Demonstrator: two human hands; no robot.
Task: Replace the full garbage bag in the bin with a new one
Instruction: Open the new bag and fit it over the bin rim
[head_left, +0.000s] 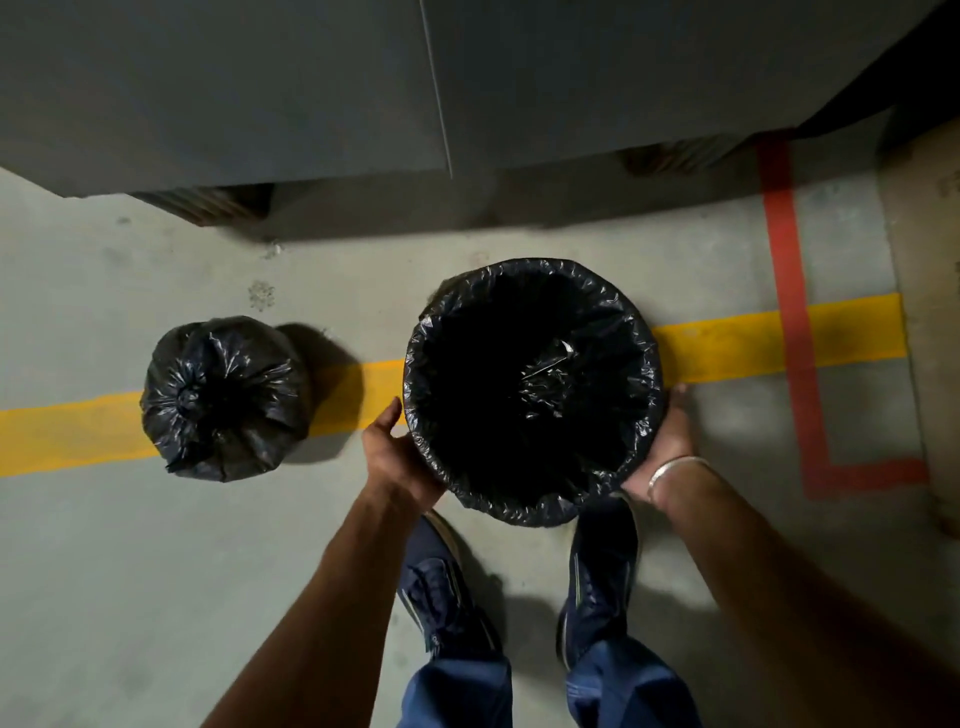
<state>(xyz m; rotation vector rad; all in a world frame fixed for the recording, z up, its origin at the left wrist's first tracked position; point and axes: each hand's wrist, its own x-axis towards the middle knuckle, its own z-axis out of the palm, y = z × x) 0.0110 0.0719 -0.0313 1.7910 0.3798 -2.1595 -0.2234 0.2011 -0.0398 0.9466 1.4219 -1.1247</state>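
Note:
A round bin stands on the floor in front of my feet, lined with a new black bag whose edge is folded over the rim. My left hand presses against the bin's left side. On the opposite side, my right hand, with a metal bangle at the wrist, holds the bin wall. The bag's inside is dark and I cannot see its bottom. A full black garbage bag, tied shut at the top, sits on the floor to the left, apart from the bin.
Grey metal cabinets on low feet stand just behind the bin. A yellow floor stripe runs under both bags, and red tape marks a corner at the right. My blue shoes are right behind the bin.

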